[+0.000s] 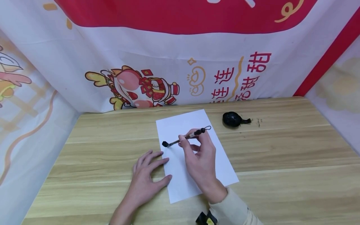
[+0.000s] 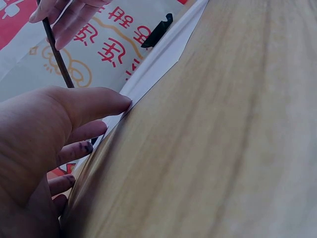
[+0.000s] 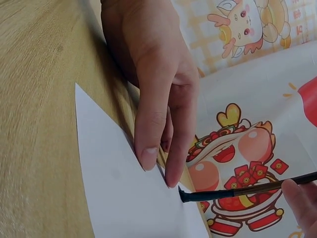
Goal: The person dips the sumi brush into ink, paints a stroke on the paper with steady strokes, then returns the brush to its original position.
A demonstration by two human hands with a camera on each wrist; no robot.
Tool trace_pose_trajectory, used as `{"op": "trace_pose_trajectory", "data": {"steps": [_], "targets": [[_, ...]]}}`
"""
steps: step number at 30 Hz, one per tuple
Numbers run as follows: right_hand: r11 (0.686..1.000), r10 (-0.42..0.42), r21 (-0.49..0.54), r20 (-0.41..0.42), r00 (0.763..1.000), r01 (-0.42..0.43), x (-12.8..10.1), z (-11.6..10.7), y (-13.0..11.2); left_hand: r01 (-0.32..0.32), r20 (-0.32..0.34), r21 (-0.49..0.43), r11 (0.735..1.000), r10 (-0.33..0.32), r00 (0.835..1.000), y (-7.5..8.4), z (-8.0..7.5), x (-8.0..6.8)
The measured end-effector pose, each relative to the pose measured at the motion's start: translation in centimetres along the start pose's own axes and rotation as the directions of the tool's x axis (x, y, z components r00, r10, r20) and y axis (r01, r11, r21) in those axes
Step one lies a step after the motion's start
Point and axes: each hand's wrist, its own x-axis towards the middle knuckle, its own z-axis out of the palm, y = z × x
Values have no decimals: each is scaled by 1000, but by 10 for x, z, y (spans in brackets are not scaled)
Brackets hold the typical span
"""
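Note:
A white sheet of paper (image 1: 194,156) lies on the wooden table (image 1: 281,162). My right hand (image 1: 198,153) pinches a calligraphy brush (image 1: 187,137) over the sheet, its black tip (image 1: 164,144) touching the paper near the left edge. The brush (image 3: 247,190) shows in the right wrist view with its tip (image 3: 184,196) at the paper (image 3: 129,198). My left hand (image 1: 149,175) lies flat with straight fingers, holding down the sheet's left edge. In the left wrist view the thumb (image 2: 94,101) touches the paper (image 2: 158,59), with the brush shaft (image 2: 57,52) above it.
A black ink dish (image 1: 233,119) sits on the table to the right of the sheet, with small ink marks beside it. Printed red and white cloth walls (image 1: 180,56) close in the table at the back and both sides. A black object (image 1: 203,218) sits at my right sleeve.

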Motion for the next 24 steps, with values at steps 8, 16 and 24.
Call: {"op": "trace_pose_trajectory", "data": {"steps": [8,16,24], "targets": [[1000,15,-4,-14,1000,-15,0,-1,0,-5,-1,2,1000,5,1000,0,0,0],[998,31,54,-31,999,-30,2,-3,4,-36,-25,-6,999,36,999,0,1,0],[981,128,159,-70,989,-115,10,-8,8,-9,-7,-11,1000,9,1000,0,0,0]]}}
